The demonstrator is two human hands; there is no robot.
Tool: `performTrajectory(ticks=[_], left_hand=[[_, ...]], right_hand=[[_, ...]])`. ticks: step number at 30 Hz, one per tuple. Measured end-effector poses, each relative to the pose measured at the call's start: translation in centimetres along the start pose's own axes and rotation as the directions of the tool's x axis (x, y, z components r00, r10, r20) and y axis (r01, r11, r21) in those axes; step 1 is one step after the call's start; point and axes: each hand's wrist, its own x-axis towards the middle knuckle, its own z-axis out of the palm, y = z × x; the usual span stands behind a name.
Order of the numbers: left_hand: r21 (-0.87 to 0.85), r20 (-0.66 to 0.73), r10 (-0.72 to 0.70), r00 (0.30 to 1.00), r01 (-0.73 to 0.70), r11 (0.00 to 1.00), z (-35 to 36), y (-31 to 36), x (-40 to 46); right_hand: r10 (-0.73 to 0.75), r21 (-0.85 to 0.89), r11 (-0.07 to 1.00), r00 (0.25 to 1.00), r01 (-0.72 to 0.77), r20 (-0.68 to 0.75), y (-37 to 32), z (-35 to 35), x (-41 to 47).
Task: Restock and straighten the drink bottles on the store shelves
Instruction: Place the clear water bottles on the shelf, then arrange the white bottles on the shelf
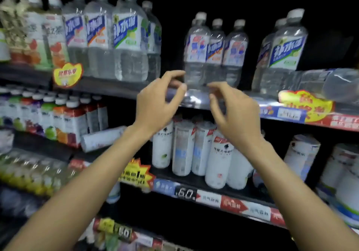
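Two bare forearms raised side by side toward the upper shelf point(120, 93). Left hand point(155, 105) up, back to camera, fingers loosely curled, thumb and forefinger parted in a narrow grip, holding nothing, just left of the clear bottle point(196, 56). Bottle upright at the shelf's front edge, between both hands. Right hand point(233, 112) mirrored just right of it, fingers hooked, grip likewise narrow and empty. Contact with the bottle unclear through the blur. Further right, one fallen bottle point(328, 83) lying on its side.
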Motion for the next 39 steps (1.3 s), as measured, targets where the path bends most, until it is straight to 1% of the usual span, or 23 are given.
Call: performTrajectory(ticks=[2,4,6,8,9,11,13,14,16,17,18,20,22,26,28,31,32,33,35,36,37,38,39], left_hand=[[0.038,-0.026,0.082,0.996,-0.081,0.996,-1.5,-0.8,-5.1],[0.102,0.022,0.096,0.995,-0.098,0.99,-3.2,-2.1,-10.3],[0.194,0.083,0.11,0.991,-0.124,0.973,-4.6,-3.4,-14.6],[0.263,0.168,0.064,0.984,-0.107,0.959,-6.1,-4.7,-18.8],[0.272,0.2,0.017,0.98,-0.072,0.96,-6.6,-5.2,-20.4],[0.286,0.243,-0.163,0.956,0.09,0.954,-7.8,-6.6,-23.9],[0.295,0.254,-0.389,0.885,0.312,0.903,-8.3,-8.2,-27.1],[0.3,0.264,-0.504,0.822,0.427,0.853,-8.4,-9.1,-28.5],[0.278,0.279,-0.698,0.659,0.641,0.716,-7.9,-11.9,-31.3],[0.273,0.287,-0.762,0.58,0.713,0.646,-7.6,-13.4,-32.4],[0.275,0.289,-0.801,0.524,0.756,0.594,-7.4,-14.5,-33.1],[0.276,0.273,-0.832,0.482,0.79,0.548,-6.7,-18.6,-35.1],[0.241,0.258,-0.836,0.484,0.806,0.541,-6.1,-22.9,-36.7],[0.081,0.214,-0.836,0.505,0.844,0.53,-4.0,-29.2,-38.2],[0.05,0.207,-0.826,0.524,0.838,0.544,-2.7,-31.8,-38.6],[0.051,0.192,-0.79,0.583,0.798,0.601,-0.3,-35.5,-39.2],[0.089,0.181,-0.765,0.618,0.764,0.639,0.5,-36.7,-39.2],[0.148,0.167,-0.736,0.656,0.721,0.677,1.0,-37.7,-39.1],[0.25,0.125,-0.692,0.711,0.652,0.716,1.6,-39.7,-39.0],[0.263,0.117,-0.678,0.726,0.636,0.726,2.2,-40.4,-38.8],[0.281,0.11,-0.675,0.73,0.628,0.726,2.5,-41.1,-38.6],[0.296,0.103,-0.667,0.738,0.618,0.729,3.2,-41.4,-38.6],[0.311,0.088,-0.658,0.748,0.607,0.731,3.9,-41.6,-38.5]], right_hand=[[-0.075,-0.018,0.997,0.997,0.075,-0.018,-1.8,0.7,-4.2],[-0.158,0.007,0.987,0.987,0.158,0.017,-3.7,2.1,-8.9],[-0.229,0.088,0.971,0.97,0.222,0.077,-5.2,3.5,-12.9],[-0.277,0.197,0.95,0.944,0.241,0.179,-6.9,5.4,-17.0],[-0.289,0.229,0.944,0.93,0.238,0.227,-7.4,6.2,-18.6],[-0.316,0.299,0.93,0.883,0.216,0.345,-8.9,8.5,-22.2],[-0.303,0.333,0.931,0.823,0.148,0.48,-10.2,10.7,-25.3],[-0.28,0.347,0.933,0.793,0.092,0.541,-10.7,11.9,-26.5],[-0.214,0.356,0.934,0.758,-0.026,0.617,-11.8,15.2,-28.8],[-0.181,0.349,0.934,0.739,-0.078,0.65,-12.2,16.8,-29.5],[-0.147,0.33,0.937,0.731,-0.112,0.666,-12.3,18.0,-29.9],[-0.083,0.277,0.95,0.738,-0.145,0.67,-12.7,22.1,-31.2],[0.002,0.215,0.959,0.767,-0.183,0.642,-13.0,26.3,-32.1],[0.133,0.144,0.958,0.83,-0.247,0.541,-12.9,33.4,-33.7],[0.179,0.136,0.948,0.835,-0.288,0.52,-12.4,36.0,-34.3],[0.232,0.133,0.933,0.842,-0.335,0.487,-10.8,39.6,-35.5],[0.22,0.118,0.944,0.856,-0.307,0.468,-10.0,40.5,-35.8],[0.177,0.084,0.967,0.868,-0.242,0.464,-9.4,41.1,-35.9],[0.06,-0.006,0.998,0.88,-0.065,0.47,-8.1,42.1,-36.3],[0.015,-0.038,0.999,0.887,0.003,0.461,-7.3,42.5,-36.4],[-0.009,-0.049,0.998,0.889,0.035,0.458,-6.8,43.0,-36.2],[-0.001,-0.054,0.998,0.893,0.028,0.451,-6.4,43.5,-36.1],[0.046,-0.055,0.998,0.897,-0.024,0.439,-6.1,43.9,-35.9]])
